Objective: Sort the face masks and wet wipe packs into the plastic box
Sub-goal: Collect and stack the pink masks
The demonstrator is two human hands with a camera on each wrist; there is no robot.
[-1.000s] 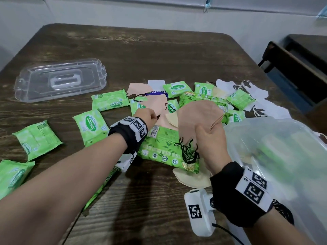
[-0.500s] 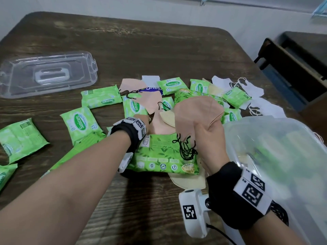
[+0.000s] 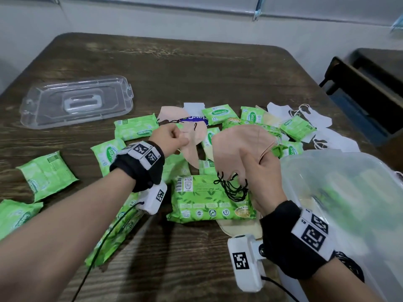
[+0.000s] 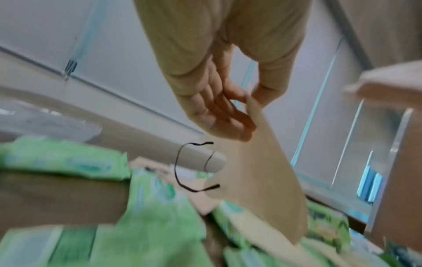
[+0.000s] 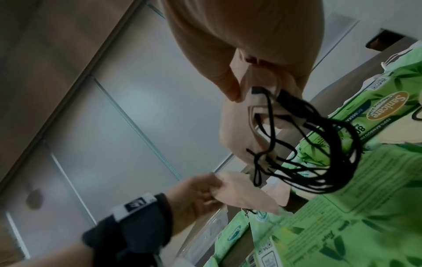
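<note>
My right hand (image 3: 259, 168) grips a stack of beige face masks (image 3: 242, 147) with black ear loops (image 3: 233, 188) dangling, just left of the clear plastic box (image 3: 349, 214). In the right wrist view the stack (image 5: 237, 130) hangs from thumb and fingers. My left hand (image 3: 170, 138) pinches one more beige mask (image 3: 193, 147) by its edge, lifted off the pile; the left wrist view shows that mask (image 4: 262, 180) hanging from the fingertips (image 4: 239, 122). Green wet wipe packs (image 3: 135, 129) lie scattered over the table, and a large pack (image 3: 209, 199) sits below both hands.
The clear box lid (image 3: 76, 103) lies at the far left of the dark wooden table (image 3: 196, 68). White masks (image 3: 305, 114) lie at the far right of the pile. A cream mask (image 3: 239, 227) peeks from under the large pack. A dark bench (image 3: 370, 88) stands right.
My left hand has lifted a beige mask off the pile and brought it up beside the stack. My right hand keeps its stack, raised slightly.
</note>
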